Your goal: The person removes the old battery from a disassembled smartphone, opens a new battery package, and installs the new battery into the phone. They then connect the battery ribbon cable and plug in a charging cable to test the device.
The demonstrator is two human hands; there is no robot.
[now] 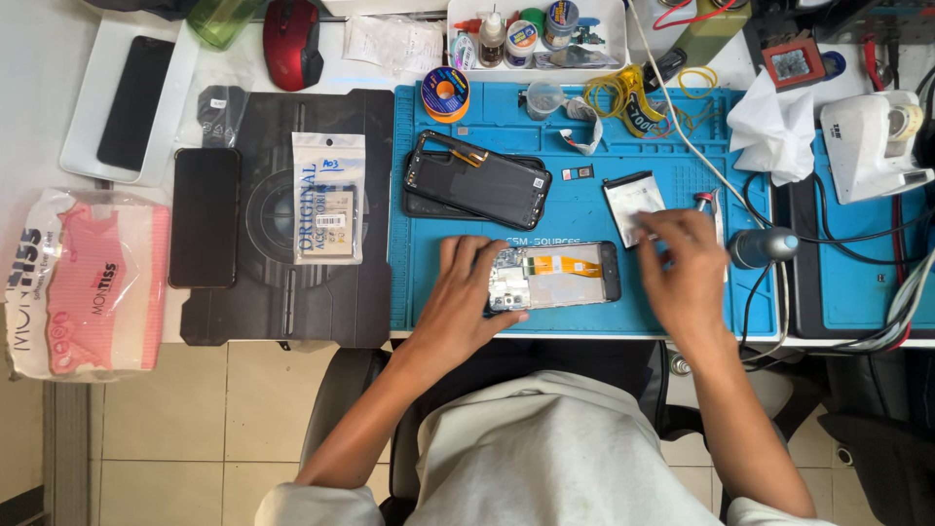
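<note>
An opened phone (560, 274) with bare innards and an orange flex strip lies on the blue work mat (429, 292). My left hand (466, 292) rests on its left end, thumb against the lower edge, steadying it. My right hand (682, 263) hovers just right of the phone, fingertips touching the lower edge of a flat battery (631, 203) on the mat. A dark phone back cover (479, 181) lies farther back on the mat. Metal tweezers (716, 209) lie beside my right hand.
A black mat (282, 292) at left carries a dark phone (204, 216) and a bagged part (329, 198). A tissue pack (83, 282), red mouse (292, 41), solder spool (445, 93), white tray of bottles (536, 34), crumpled tissue (774, 131), black handled tool (765, 246) and cables surround.
</note>
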